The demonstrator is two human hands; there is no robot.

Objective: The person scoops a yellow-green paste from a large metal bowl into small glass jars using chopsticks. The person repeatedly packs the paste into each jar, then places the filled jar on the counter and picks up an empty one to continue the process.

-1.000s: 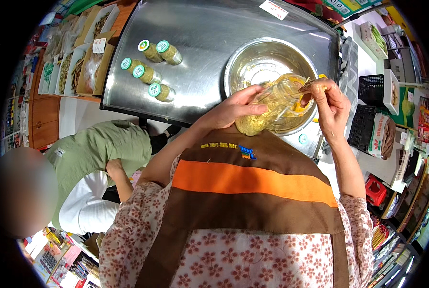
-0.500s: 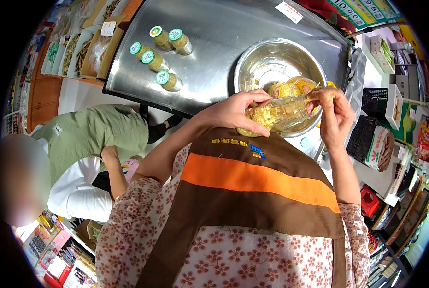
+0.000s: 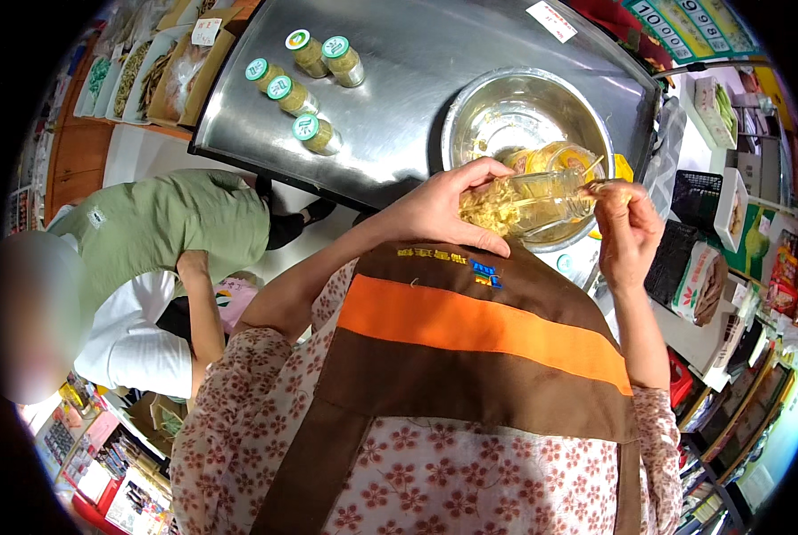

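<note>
My left hand (image 3: pixel 439 209) grips a cylindrical clear-glass jar (image 3: pixel 546 198). Tilt may spill yellow shreds (image 3: pixel 492 209) toward right hand (image 3: pixel 629 230), hold unclear.

Shiny grey metal table (image 3: pixel 399 71) with a dark edge, five little jars (image 3: pixel 348 71) with lids bunched on the left, big round metal bowl (image 3: pixel 524 98) on the right, white paper (image 3: pixel 551 20) near the far edge

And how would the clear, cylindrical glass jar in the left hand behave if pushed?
On its side, the jar would probably roll, given its round body. Its shiny walls look stiff and perhaps breakable. Yellow chopped food at its base probably makes that end heavier.
</note>
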